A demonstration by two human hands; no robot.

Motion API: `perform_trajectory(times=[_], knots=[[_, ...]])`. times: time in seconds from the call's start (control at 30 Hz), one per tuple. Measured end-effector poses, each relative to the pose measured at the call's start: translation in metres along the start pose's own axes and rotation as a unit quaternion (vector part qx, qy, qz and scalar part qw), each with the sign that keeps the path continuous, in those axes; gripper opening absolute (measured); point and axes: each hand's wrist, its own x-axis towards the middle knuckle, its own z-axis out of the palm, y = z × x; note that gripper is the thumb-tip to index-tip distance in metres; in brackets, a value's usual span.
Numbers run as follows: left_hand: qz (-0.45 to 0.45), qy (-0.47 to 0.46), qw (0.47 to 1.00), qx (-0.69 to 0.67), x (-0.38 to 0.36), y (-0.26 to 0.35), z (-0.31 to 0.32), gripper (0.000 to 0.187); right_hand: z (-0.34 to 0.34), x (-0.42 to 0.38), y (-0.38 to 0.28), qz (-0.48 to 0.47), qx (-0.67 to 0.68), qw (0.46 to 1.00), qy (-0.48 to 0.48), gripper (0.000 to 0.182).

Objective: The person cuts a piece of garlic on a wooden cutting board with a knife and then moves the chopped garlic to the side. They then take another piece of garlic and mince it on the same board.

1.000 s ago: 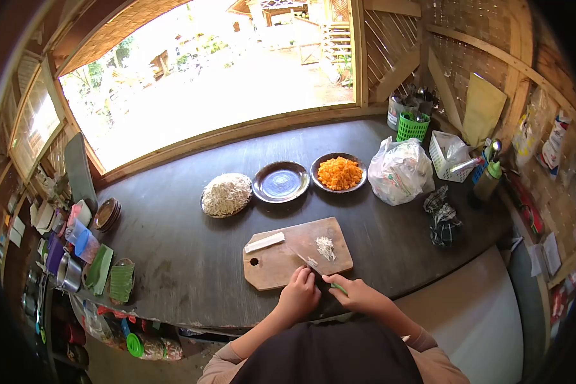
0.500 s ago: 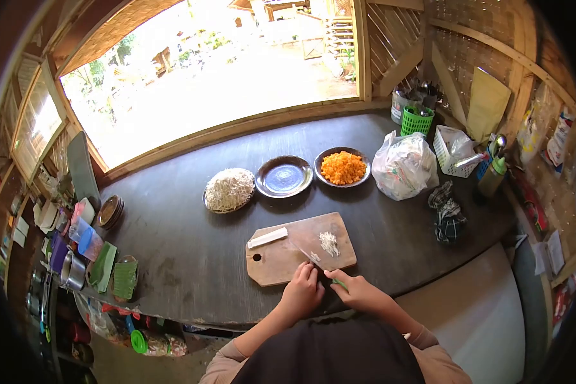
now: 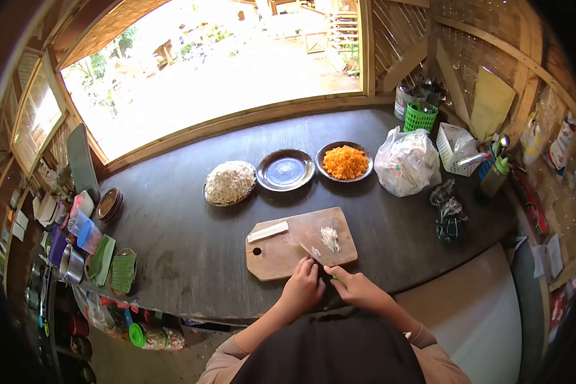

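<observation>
My right hand (image 3: 352,287) is closed round the green handle of a knife (image 3: 311,251), whose blade lies over the near edge of the wooden cutting board (image 3: 281,259). Beside the blade, my left hand (image 3: 304,285) has its fingers bent together at the board's edge; anything under them is too small to make out. A few pale shreds sit near the blade. On the board's right part is a small heap of thin white strips (image 3: 330,239). One long white piece (image 3: 268,232) rests at its upper left.
Beyond the board stand a plate of white shreds (image 3: 230,183), a dark plate (image 3: 285,170) and a plate of orange pieces (image 3: 344,162). To the right are a plastic bag (image 3: 408,162) and a dark checked cloth (image 3: 448,211). Stacked bowls (image 3: 109,205) stand left.
The whole view has shifted slightly. Both hands and the knife stay almost in the same place at the board's near edge.
</observation>
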Motion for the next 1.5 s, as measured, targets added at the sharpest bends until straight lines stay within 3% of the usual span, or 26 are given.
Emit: perform_trajectory(times=[0.4,0.57,0.7,0.77,0.9,1.1,1.3,1.37,1.5], knots=[[0.002,-0.005,1.000,0.006,-0.002,0.000,0.004,0.045,-0.004,-0.006,-0.001,0.023,0.018,1.000,-0.011,0.036],[0.009,-0.002,1.000,-0.002,-0.003,-0.001,0.004,0.045,0.014,0.013,0.012,-0.046,-0.013,0.998,0.029,0.034],[0.005,0.002,1.000,-0.004,-0.004,-0.005,0.007,0.044,0.001,0.001,0.000,-0.046,0.018,0.998,0.024,0.035],[0.013,0.002,1.000,0.011,-0.005,-0.006,0.009,0.043,-0.007,-0.005,-0.007,0.043,0.006,0.999,-0.027,0.036],[0.009,0.008,1.000,-0.001,-0.004,-0.003,0.005,0.043,0.000,0.000,-0.006,0.044,0.010,0.999,-0.025,0.037],[0.012,0.004,1.000,-0.010,-0.003,-0.004,0.004,0.043,0.009,0.006,0.006,-0.027,0.032,0.999,0.029,0.037],[0.009,0.010,1.000,0.013,-0.003,-0.001,0.005,0.043,-0.005,-0.007,-0.003,0.050,0.026,0.998,-0.025,0.036],[0.016,0.002,1.000,0.023,-0.003,0.002,0.000,0.042,0.009,0.000,0.009,-0.023,-0.002,0.999,0.035,0.036],[0.001,0.025,1.000,-0.013,-0.005,-0.001,0.001,0.040,0.015,0.007,0.008,-0.032,-0.014,0.999,0.039,0.035]])
